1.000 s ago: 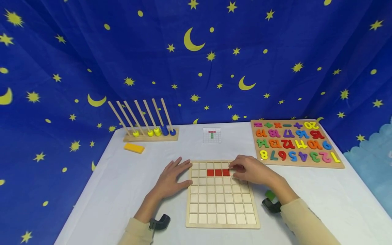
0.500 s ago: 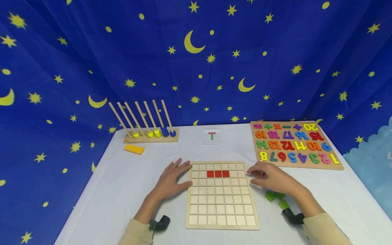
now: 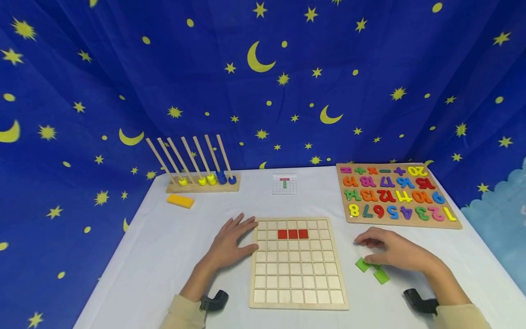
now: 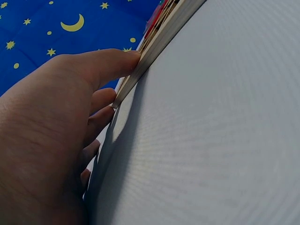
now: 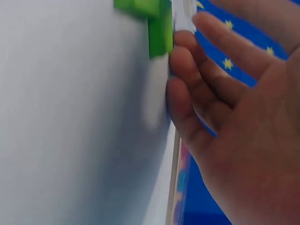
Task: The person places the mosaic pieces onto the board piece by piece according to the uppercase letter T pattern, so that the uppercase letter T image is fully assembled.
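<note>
A wooden grid board (image 3: 300,306) lies in front of me, with three red square tiles (image 3: 293,234) side by side in its second row from the top. My left hand (image 3: 230,242) touches the board's left edge, fingers spread and thumb extended; the left wrist view shows its fingertips at the wooden side. Right of the board, my right hand (image 3: 394,249) hovers at three green square tiles (image 3: 381,276), its thumb overlapping one of them. In the right wrist view, its loosely bent fingers (image 5: 180,101) hold nothing, close beside the green tiles (image 5: 161,35).
A small card (image 3: 284,184) with a red and green T pattern lies behind the board. At the back left stand a peg rack (image 3: 203,186) with beads and a yellow block (image 3: 180,200). A number puzzle board (image 3: 398,221) lies at the back right.
My right hand has moved from the third red tile on the board rightward and toward me, to the green tiles, which have come into view. The left hand has stayed at the board's edge.
</note>
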`<act>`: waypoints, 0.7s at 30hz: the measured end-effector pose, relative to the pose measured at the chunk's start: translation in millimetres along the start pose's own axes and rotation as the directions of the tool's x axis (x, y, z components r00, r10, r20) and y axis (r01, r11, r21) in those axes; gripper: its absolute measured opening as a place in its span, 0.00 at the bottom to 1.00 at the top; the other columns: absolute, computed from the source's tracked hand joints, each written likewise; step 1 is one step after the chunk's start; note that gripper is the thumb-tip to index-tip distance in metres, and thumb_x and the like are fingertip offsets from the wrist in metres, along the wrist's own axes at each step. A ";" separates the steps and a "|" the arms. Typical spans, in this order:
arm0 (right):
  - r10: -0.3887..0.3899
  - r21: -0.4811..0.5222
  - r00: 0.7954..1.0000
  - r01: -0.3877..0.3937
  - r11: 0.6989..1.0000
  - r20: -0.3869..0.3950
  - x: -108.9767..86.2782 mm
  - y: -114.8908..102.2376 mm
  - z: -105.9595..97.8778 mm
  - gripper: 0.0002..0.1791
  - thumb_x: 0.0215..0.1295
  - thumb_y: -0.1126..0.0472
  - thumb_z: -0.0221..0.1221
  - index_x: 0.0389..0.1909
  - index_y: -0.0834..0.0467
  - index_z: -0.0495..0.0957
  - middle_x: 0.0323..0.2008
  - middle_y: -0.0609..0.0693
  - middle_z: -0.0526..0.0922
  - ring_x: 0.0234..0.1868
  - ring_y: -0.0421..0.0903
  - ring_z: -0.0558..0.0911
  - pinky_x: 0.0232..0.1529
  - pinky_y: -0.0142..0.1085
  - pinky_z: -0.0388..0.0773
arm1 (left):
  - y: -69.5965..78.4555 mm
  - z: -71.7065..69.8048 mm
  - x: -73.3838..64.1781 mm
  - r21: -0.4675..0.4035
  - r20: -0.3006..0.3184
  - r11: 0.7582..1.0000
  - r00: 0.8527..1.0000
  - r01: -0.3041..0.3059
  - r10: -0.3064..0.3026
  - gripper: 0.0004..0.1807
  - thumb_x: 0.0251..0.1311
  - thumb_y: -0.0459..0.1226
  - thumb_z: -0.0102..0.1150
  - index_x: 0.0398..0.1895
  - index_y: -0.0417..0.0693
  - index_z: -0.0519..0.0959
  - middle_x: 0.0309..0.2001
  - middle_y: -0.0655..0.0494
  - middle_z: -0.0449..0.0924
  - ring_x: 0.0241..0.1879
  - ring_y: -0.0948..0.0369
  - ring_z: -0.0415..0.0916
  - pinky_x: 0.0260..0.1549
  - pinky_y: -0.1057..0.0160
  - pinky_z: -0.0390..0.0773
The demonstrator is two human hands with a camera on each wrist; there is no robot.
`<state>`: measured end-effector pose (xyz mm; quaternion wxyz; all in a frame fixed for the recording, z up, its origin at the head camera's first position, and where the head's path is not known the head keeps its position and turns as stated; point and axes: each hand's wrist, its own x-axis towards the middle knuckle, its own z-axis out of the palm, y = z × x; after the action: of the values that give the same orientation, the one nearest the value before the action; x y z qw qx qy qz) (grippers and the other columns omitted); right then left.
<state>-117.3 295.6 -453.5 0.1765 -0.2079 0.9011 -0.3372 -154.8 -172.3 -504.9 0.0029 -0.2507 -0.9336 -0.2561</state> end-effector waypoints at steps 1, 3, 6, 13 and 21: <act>0.002 -0.002 1.000 -0.002 1.000 0.012 -2.2 2.3 -0.4 0.23 0.56 0.46 0.67 0.53 0.46 0.78 0.47 0.39 0.78 0.46 0.42 0.76 0.48 0.34 0.75 | -0.2 -0.2 0.0 0.001 0.001 1.000 1.000 -0.001 0.001 0.37 0.58 0.62 0.57 0.69 0.61 0.67 0.71 0.68 0.59 0.73 0.58 0.45 0.71 0.54 0.41; -0.006 -0.008 0.999 0.007 1.000 0.036 -6.0 7.1 -0.7 0.25 0.56 0.45 0.67 0.55 0.43 0.77 0.50 0.38 0.77 0.50 0.41 0.75 0.53 0.36 0.74 | -0.4 -0.7 0.1 -0.001 0.005 1.000 1.000 -0.003 0.003 0.37 0.58 0.62 0.57 0.69 0.62 0.67 0.71 0.68 0.59 0.73 0.58 0.45 0.71 0.54 0.41; -0.028 -0.016 0.998 0.029 0.999 0.061 -8.7 13.5 0.0 0.26 0.55 0.45 0.68 0.56 0.40 0.75 0.53 0.35 0.76 0.55 0.40 0.73 0.58 0.38 0.71 | -0.9 -1.1 0.0 -0.001 0.008 1.000 1.000 -0.004 0.004 0.37 0.58 0.62 0.57 0.69 0.62 0.67 0.71 0.67 0.59 0.73 0.58 0.44 0.71 0.54 0.41; -0.073 0.021 0.996 0.072 0.997 0.046 -9.7 21.5 -1.2 0.23 0.56 0.49 0.68 0.54 0.43 0.76 0.49 0.38 0.77 0.49 0.40 0.75 0.52 0.32 0.73 | -0.8 -0.1 -0.3 -0.008 -0.004 1.000 1.000 -0.001 0.001 0.37 0.58 0.61 0.58 0.69 0.62 0.67 0.71 0.67 0.60 0.73 0.58 0.45 0.71 0.54 0.41; -0.057 0.029 0.997 0.058 0.998 -0.046 -12.3 25.2 0.2 0.18 0.57 0.48 0.67 0.49 0.44 0.79 0.44 0.40 0.78 0.41 0.41 0.74 0.42 0.31 0.74 | 0.2 1.2 0.5 -0.011 0.006 1.000 1.000 0.000 0.000 0.37 0.58 0.62 0.56 0.70 0.62 0.66 0.71 0.67 0.59 0.73 0.57 0.44 0.71 0.53 0.40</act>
<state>-113.2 318.8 -468.7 0.1493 -0.2232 0.8933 -0.3604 -155.0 -171.3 -505.7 -0.0015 -0.2517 -0.9321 -0.2606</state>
